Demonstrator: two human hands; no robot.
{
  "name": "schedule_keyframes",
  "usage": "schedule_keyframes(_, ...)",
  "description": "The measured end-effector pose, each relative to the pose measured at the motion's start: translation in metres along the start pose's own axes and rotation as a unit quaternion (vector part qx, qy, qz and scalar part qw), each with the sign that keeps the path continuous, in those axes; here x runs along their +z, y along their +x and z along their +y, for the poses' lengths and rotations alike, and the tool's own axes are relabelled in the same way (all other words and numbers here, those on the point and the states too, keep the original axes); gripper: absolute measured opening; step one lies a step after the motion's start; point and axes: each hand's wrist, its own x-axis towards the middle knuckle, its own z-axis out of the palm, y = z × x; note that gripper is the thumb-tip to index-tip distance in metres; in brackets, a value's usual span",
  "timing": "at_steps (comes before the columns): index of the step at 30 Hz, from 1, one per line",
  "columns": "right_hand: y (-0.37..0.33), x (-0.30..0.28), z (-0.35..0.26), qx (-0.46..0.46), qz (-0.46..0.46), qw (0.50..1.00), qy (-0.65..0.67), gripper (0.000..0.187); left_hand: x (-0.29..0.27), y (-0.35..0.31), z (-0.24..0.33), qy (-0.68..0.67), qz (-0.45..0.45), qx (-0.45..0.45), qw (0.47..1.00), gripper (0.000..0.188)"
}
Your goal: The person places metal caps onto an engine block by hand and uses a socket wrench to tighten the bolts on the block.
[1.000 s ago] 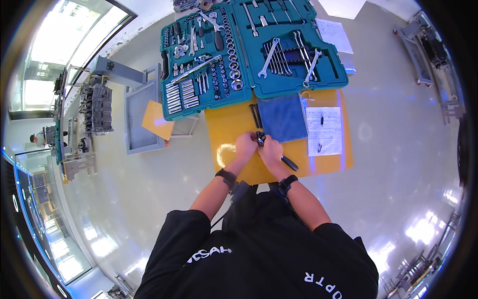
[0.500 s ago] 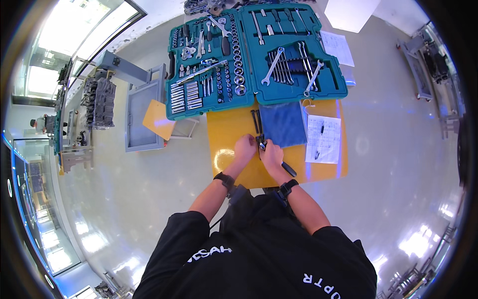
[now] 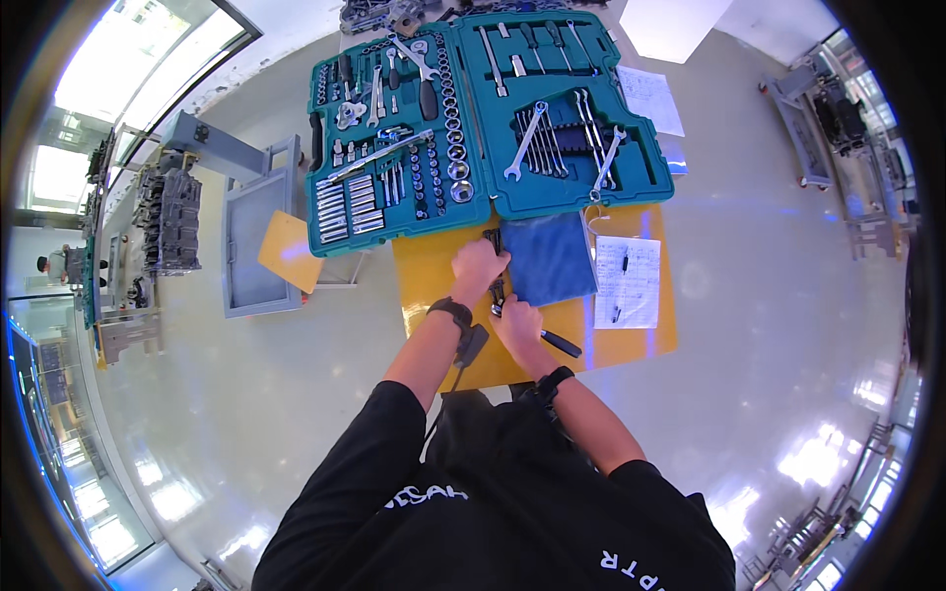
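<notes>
Hands have separated, left one at dark bolts.

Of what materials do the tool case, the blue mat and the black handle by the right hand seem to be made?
Tool case: probably moulded plastic, slightly shiny, with shaped recesses.
Blue mat: perhaps cloth or plastic sheet; its soft, mottled look leaves this open.
Black handle: likely plastic or rubber, dark, without metallic shine.

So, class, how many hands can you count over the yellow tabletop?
2. The left hand is beside the blue pad's left edge; the right hand is nearer the body, on the black-handled tool. Some fingers are hidden, but no whole hand appears to be.
</notes>
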Motion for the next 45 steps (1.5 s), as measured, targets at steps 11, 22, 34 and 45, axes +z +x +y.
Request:
schedule_keyframes(11,0.023,-0.001,-0.027,0.051,-0.017,0.998,0.045,0.036,-0.021,-0.006,-0.083,0.015,-0.039,-0.008,0.999,0.044)
schedule_keyframes(22,0.101,-0.010,-0.079,0.054,0.015,0.997,0.055,0.036,-0.033,0.007,-0.099,0.004,0.049,-0.036,0.998,0.046)
schedule_keyframes(34,0.067,-0.038,-0.065,0.117,-0.040,0.987,0.105,0.043,-0.038,-0.007,-0.097,-0.058,0.017,-0.050,0.997,0.050)
schedule_keyframes(45,0.028,-0.011,-0.041,0.048,-0.073,0.991,0.099,0.037,0.036,-0.109,-0.261,-0.217,0.156,-0.043,0.963,0.027)
